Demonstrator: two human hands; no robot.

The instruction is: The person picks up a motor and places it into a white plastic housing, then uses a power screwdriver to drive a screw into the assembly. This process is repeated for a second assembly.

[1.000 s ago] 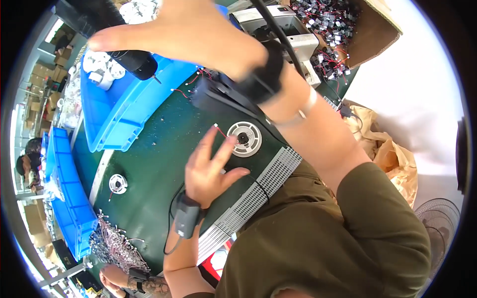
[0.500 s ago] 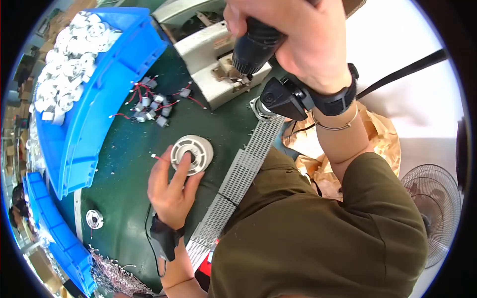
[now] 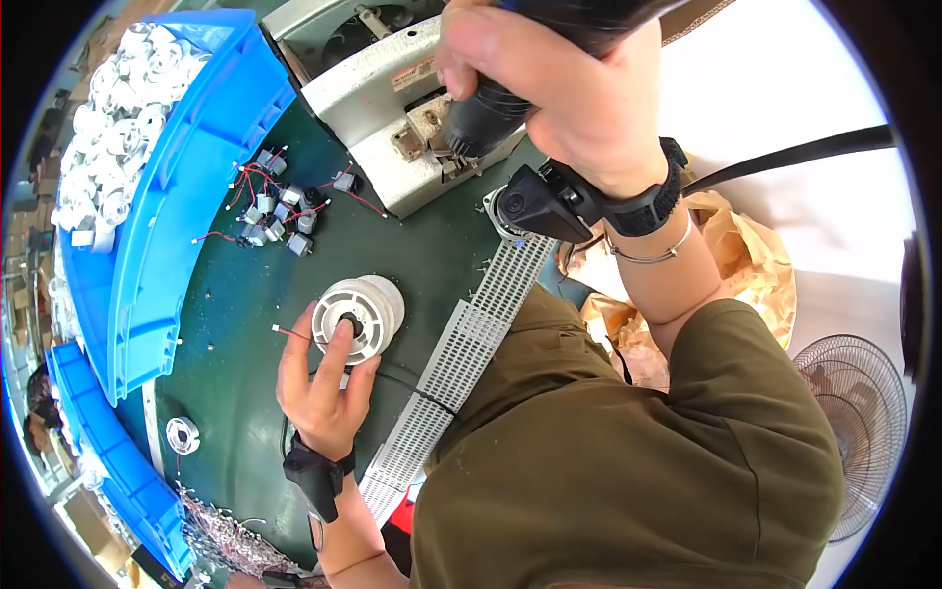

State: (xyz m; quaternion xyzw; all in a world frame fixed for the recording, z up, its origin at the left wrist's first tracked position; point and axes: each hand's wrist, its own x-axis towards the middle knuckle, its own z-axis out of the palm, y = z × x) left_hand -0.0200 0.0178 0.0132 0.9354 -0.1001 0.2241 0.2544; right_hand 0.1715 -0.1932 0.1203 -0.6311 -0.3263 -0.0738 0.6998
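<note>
In my right hand [image 3: 574, 108] is a black electric screwdriver [image 3: 491, 113], tilted, its nose at the pick-up spot of a grey metal screw feeder [image 3: 378, 162]. The very tip is hard to make out. Lower left, my left hand [image 3: 329, 398] grips a round white slotted plastic housing [image 3: 378, 339] from its near side. One finger presses at the dark centre of the housing. A short red wire with a small white plug [image 3: 276, 329] sticks out beside those fingers. Several small motors [image 3: 270, 211] with red leads lie in a heap beyond the left hand.
A blue bin [image 3: 147, 285] heaped with white plastic parts [image 3: 128, 118] stands at left. Nearer are another blue bin [image 3: 108, 452], a small white ring part [image 3: 183, 434] and a wire pile [image 3: 231, 540]. A perforated white strip [image 3: 471, 344] edges the green table [image 3: 235, 393].
The screwdriver's nose has come down and left onto the feeder's pick-up spot. The left hand and housing have shifted slightly left in view, and the housing is tilted differently.
</note>
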